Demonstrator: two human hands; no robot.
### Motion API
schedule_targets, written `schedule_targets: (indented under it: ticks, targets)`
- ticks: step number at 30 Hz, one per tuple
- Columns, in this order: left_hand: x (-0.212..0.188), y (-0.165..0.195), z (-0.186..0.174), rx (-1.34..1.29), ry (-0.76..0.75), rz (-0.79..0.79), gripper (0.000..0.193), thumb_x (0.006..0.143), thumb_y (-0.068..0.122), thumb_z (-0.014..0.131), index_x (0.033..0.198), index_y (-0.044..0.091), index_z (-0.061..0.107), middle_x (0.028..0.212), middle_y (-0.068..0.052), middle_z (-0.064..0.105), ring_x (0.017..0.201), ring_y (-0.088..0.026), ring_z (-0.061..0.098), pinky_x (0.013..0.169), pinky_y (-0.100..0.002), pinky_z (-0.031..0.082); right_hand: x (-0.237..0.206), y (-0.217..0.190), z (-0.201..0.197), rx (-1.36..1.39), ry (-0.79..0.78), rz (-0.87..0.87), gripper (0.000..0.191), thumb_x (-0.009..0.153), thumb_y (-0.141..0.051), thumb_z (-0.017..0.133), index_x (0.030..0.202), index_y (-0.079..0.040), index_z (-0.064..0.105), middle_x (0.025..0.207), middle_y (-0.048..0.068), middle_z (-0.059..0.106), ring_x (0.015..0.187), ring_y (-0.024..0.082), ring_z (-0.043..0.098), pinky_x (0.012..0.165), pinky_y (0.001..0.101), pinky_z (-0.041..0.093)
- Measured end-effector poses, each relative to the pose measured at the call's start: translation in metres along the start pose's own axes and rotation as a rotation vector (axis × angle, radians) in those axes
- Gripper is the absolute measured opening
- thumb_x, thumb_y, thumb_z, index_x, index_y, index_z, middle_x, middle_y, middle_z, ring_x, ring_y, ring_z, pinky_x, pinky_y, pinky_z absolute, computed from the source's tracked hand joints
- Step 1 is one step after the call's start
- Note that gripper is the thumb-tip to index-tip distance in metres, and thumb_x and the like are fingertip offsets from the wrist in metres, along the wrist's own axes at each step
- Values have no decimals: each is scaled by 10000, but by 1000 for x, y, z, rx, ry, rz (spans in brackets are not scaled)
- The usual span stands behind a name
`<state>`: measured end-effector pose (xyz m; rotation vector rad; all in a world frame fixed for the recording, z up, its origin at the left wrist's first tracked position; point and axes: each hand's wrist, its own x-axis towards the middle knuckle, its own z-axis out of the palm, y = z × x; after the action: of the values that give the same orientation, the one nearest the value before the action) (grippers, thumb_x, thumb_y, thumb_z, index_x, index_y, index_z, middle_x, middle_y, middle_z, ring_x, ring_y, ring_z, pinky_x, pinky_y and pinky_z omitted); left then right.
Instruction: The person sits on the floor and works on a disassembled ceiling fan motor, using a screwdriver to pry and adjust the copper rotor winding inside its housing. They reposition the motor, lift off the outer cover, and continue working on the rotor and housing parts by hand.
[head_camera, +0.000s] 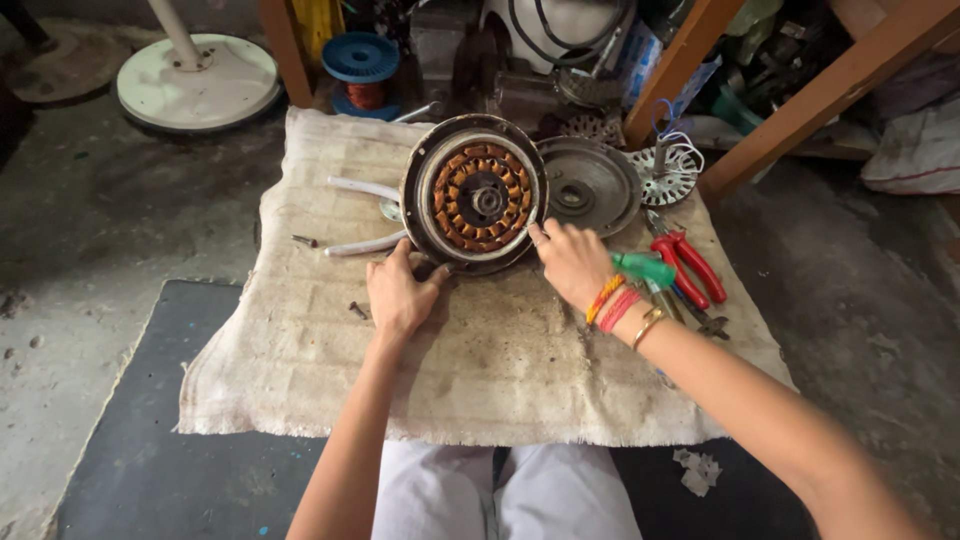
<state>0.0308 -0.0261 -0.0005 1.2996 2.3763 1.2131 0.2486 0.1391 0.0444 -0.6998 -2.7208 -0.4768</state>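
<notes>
A round fan motor (476, 194), with copper coils showing inside its metal housing, stands tilted on a beige cloth (300, 350). My left hand (400, 293) grips the motor's lower left rim. On the lower right rim rests my right hand (572, 262), fingers against the housing; coloured bangles circle its wrist. Two white wires (362, 214) trail out of the motor to the left.
A grey metal motor cover (590, 186) lies just right of the motor. Red-handled pliers (688, 266) and a green-handled screwdriver (645, 268) lie at the cloth's right edge. Small screws (357, 309) sit on the left. A fan base (198, 82), a blue wire spool (362, 68) and wooden legs (812, 98) stand behind.
</notes>
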Motion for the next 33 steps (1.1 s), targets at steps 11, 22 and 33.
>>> schedule_targets:
  ticks: [11, 22, 33]
  targets:
    - [0, 3, 0, -12, 9, -33, 553, 743, 347, 844, 1203, 96, 665, 962, -131, 780, 996, -401, 616, 949, -457, 466, 1, -3, -13, 75, 64, 74, 452, 826, -18, 613, 1267, -58, 700, 976, 129, 657, 856, 312, 678, 711, 455, 532]
    - [1, -1, 1, 3, 86, 46, 578, 734, 365, 851, 1204, 87, 662, 981, -162, 773, 984, -420, 649, 956, -482, 458, -14, 15, -13, 166, 6, 189, 399, 830, -38, 616, 1197, -115, 752, 903, 138, 661, 756, 374, 679, 692, 499, 551]
    - [5, 5, 1, -83, 48, 22, 675, 686, 351, 876, 1268, 117, 627, 1042, -137, 775, 1046, -321, 685, 1040, -452, 382, -8, -12, -22, 347, 193, 167, 384, 857, -18, 598, 1181, -125, 774, 934, 123, 674, 716, 364, 662, 668, 468, 545]
